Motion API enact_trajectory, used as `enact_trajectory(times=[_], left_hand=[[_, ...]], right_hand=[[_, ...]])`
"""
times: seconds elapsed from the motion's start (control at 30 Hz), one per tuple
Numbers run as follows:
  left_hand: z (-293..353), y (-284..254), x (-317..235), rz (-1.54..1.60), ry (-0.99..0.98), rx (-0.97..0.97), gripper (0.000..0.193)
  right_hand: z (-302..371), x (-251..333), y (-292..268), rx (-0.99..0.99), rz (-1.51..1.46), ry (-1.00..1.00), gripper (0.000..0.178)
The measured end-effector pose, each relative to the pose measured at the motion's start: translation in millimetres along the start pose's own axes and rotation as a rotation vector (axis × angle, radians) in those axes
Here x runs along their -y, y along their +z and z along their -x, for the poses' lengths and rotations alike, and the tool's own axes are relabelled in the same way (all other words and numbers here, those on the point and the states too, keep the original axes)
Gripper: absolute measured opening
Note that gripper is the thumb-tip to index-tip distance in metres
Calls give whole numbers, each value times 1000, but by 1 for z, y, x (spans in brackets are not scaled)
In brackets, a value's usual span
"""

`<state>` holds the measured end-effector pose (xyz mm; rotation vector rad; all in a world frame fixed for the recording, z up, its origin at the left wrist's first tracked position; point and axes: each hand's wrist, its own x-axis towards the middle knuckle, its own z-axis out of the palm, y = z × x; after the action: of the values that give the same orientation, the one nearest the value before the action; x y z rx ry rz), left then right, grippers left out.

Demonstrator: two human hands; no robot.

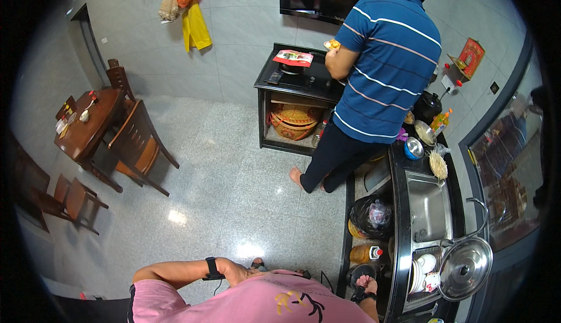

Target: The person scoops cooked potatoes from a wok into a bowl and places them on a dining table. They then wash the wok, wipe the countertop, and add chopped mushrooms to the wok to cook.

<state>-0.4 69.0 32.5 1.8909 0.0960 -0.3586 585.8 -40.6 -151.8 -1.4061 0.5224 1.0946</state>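
My left hand, with a black band at the wrist, lies against the front of my pink shirt. Its fingers are mostly hidden by the cloth. Lower right, my right hand hangs beside the counter's open shelf, its fingers curled in and nothing showing in them. It also wears a dark wristband. A dark round pot or bowl is just behind it. On the same shelf an orange-brown bottle with a red cap lies close by.
Across the room a person in a striped blue shirt faces away beside a black cabinet, holding food. To my right are a steel sink, a dish rack and a lid. Leftward stand a wooden table and chairs.
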Motion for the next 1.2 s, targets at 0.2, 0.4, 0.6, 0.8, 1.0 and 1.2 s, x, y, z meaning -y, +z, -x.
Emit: enact_trajectory(times=[0.2,0.4,0.6,0.8,1.0,1.2], left_hand=[[1,2,0,6,-1,-2,115],[1,5,0,14,-3,5,115],[2,4,0,13,-1,18,115],[0,2,-3,5,5,24,115],[-2,-1,-3,1,5,22,115],[-6,-2,-2,-2,7,20,114]], right_hand=[[-15,5,-15,209,-34,101,22],[-23,8,-21,221,12,67,24],[-8,6,-17,130,5,54,23],[8,7,-9,33,45,23,29],[9,4,-14,-2,22,-1,31],[-16,0,-36,302,16,27,34]])
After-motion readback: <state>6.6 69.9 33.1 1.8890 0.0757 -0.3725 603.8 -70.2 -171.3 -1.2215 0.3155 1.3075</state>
